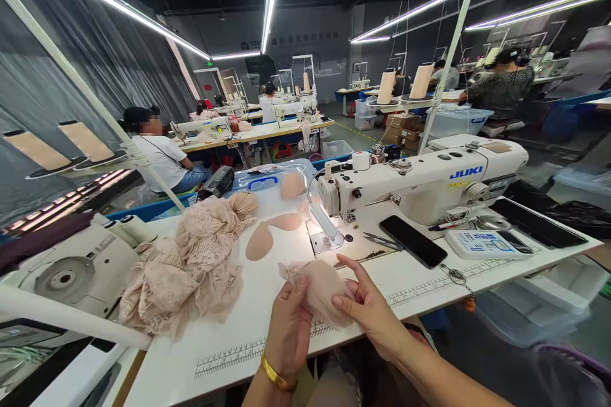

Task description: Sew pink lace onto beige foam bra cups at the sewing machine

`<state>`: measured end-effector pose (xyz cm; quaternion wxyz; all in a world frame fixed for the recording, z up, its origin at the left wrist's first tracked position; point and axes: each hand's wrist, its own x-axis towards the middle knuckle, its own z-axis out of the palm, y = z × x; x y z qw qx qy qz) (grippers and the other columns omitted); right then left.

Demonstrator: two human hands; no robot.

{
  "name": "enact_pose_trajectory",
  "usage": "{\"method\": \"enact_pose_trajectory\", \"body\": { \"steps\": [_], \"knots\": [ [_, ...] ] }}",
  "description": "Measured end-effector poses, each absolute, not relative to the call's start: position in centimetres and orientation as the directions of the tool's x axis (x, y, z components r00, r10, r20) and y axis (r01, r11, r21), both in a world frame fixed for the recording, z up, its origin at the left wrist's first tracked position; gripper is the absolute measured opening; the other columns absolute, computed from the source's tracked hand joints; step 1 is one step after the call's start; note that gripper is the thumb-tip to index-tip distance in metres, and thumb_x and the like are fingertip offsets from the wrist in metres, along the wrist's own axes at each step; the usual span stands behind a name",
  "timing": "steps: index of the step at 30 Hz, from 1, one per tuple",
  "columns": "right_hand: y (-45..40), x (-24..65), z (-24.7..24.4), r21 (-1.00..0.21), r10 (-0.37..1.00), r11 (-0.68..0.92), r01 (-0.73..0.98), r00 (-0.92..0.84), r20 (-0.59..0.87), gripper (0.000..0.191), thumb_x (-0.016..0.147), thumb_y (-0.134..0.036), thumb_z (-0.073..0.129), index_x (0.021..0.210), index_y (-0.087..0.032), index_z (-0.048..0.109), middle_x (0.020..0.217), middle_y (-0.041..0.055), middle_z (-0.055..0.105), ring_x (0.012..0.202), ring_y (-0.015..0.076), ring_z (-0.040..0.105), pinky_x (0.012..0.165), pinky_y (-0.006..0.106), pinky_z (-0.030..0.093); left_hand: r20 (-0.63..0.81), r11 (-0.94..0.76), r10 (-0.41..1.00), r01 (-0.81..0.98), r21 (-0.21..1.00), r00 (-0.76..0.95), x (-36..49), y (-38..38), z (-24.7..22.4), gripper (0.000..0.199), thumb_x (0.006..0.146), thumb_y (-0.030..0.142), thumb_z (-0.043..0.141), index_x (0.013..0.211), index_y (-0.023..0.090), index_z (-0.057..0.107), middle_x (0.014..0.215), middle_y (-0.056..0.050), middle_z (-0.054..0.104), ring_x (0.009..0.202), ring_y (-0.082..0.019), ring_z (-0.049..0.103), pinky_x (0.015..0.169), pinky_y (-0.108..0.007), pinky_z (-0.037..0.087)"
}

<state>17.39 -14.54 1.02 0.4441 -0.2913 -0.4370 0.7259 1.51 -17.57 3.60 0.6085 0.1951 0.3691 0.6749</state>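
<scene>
Between my two hands, above the front edge of the white table, is a beige bra cup (327,286) with thin sheer fabric around it. My left hand (292,315), with a gold bangle at the wrist, pinches its left side. My right hand (365,302) grips the right side with the thumb on top and the index finger stretched out. Just beyond my hands stands a white sewing machine (405,181), its lamp lighting the needle area. Left of the needle, a joined pair of beige cup pieces (260,240) lies flat on the table.
A heap of beige lace fabric (191,261) covers the table's left part. Right of the needle lie tweezers or thread snips (384,241), a black phone (413,240) and a white-and-blue box (484,243). A plastic bin (258,184) stands behind the table. Co-workers sit farther back.
</scene>
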Motion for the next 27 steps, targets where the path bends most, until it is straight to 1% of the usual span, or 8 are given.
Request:
{"method": "enact_pose_trajectory", "body": {
  "steps": [3, 7, 11, 13, 16, 20, 24, 27],
  "knots": [
    [-14.5, 17.5, 0.7, -0.891, 0.907, -0.216, -0.4, -0.42, -0.032, 0.089, 0.083, -0.049, 0.086, 0.154, -0.032, 0.035, 0.098, 0.0014, 0.073, 0.09, 0.0216, 0.068, 0.086, 0.036, 0.05, -0.189, 0.037, 0.969, -0.664, 0.747, -0.159, 1.8, -17.4, 3.8, 0.041, 0.074, 0.038, 0.093, 0.105, 0.014, 0.08, 0.108, -0.012, 0.079, 0.109, -0.032, 0.072, 0.098, -0.042, 0.058],
    [-14.6, 17.5, 0.8, -0.877, 0.914, -0.234, -0.419, -0.403, -0.052, 0.089, 0.081, -0.05, 0.086, 0.153, -0.032, 0.036, 0.1, 0.002, 0.073, 0.093, 0.0224, 0.068, 0.089, 0.037, 0.05, -0.191, 0.044, 0.97, -0.667, 0.744, -0.15, 2.0, -17.4, 3.9, 0.041, 0.073, 0.036, 0.093, 0.105, 0.013, 0.081, 0.107, -0.013, 0.08, 0.108, -0.032, 0.073, 0.096, -0.041, 0.059],
    [-14.6, 17.3, 0.7, -0.889, 0.929, -0.2, -0.412, -0.368, -0.038, 0.086, 0.081, -0.052, 0.086, 0.15, -0.032, 0.039, 0.094, 0.0002, 0.071, 0.09, 0.0217, 0.067, 0.085, 0.035, 0.051, -0.197, 0.044, 0.97, -0.693, 0.719, -0.142, 2.0, -17.2, 3.8, 0.039, 0.074, 0.036, 0.092, 0.106, 0.015, 0.081, 0.111, -0.012, 0.079, 0.111, -0.031, 0.071, 0.095, -0.039, 0.059],
    [-14.7, 17.3, 0.4, -0.905, 0.935, -0.162, -0.394, -0.355, -0.013, 0.083, 0.083, -0.052, 0.084, 0.15, -0.032, 0.039, 0.096, 0.001, 0.072, 0.091, 0.022, 0.067, 0.084, 0.035, 0.051, -0.214, 0.061, 0.969, -0.718, 0.693, -0.124, 2.1, -17.0, 3.9, 0.039, 0.076, 0.038, 0.09, 0.106, 0.016, 0.081, 0.112, -0.01, 0.079, 0.11, -0.029, 0.071, 0.095, -0.038, 0.058],
    [-14.8, 17.3, 0.0, -0.928, 0.937, -0.117, -0.354, -0.349, 0.015, 0.081, 0.085, -0.053, 0.082, 0.151, -0.032, 0.04, 0.099, 0.0018, 0.072, 0.092, 0.0228, 0.066, 0.084, 0.036, 0.051, -0.253, 0.084, 0.959, -0.729, 0.679, -0.125, 2.3, -16.6, 4.0, 0.035, 0.074, 0.037, 0.092, 0.101, 0.017, 0.081, 0.106, -0.008, 0.079, 0.102, -0.026, 0.072, 0.094, -0.036, 0.057],
    [-15.0, 17.1, -0.4, -0.927, 0.95, -0.121, -0.355, -0.311, -0.005, 0.081, 0.083, -0.054, 0.083, 0.149, -0.033, 0.042, 0.099, 0.0017, 0.072, 0.094, 0.0241, 0.067, 0.087, 0.037, 0.052, -0.288, 0.095, 0.947, -0.734, 0.673, -0.142, 2.7, -16.6, 4.3, 0.036, 0.067, 0.033, 0.095, 0.096, 0.017, 0.081, 0.1, -0.007, 0.079, 0.092, -0.024, 0.072, 0.089, -0.035, 0.057],
    [-15.0, 16.6, -1.0, -0.914, 0.965, -0.133, -0.384, -0.262, -0.03, 0.085, 0.08, -0.058, 0.084, 0.149, -0.033, 0.042, 0.099, 0.004, 0.073, 0.09, 0.0256, 0.068, 0.083, 0.037, 0.053, -0.268, 0.095, 0.955, -0.718, 0.689, -0.13, 2.9, -16.7, 4.3, 0.041, 0.063, 0.037, 0.097, 0.094, 0.015, 0.081, 0.098, -0.011, 0.079, 0.095, -0.029, 0.072, 0.089, -0.037, 0.056],
    [-14.8, 16.6, -1.7, -0.921, 0.948, -0.133, -0.367, -0.318, -0.01, 0.092, 0.079, -0.062, 0.082, 0.153, -0.032, 0.037, 0.101, 0.0064, 0.074, 0.091, 0.0272, 0.07, 0.084, 0.038, 0.055, -0.243, 0.078, 0.959, -0.693, 0.717, -0.143, 2.8, -16.4, 4.2, 0.047, 0.061, 0.041, 0.097, 0.094, 0.013, 0.081, 0.093, -0.013, 0.078, 0.098, -0.032, 0.072, 0.091, -0.039, 0.054]
  ]
}}
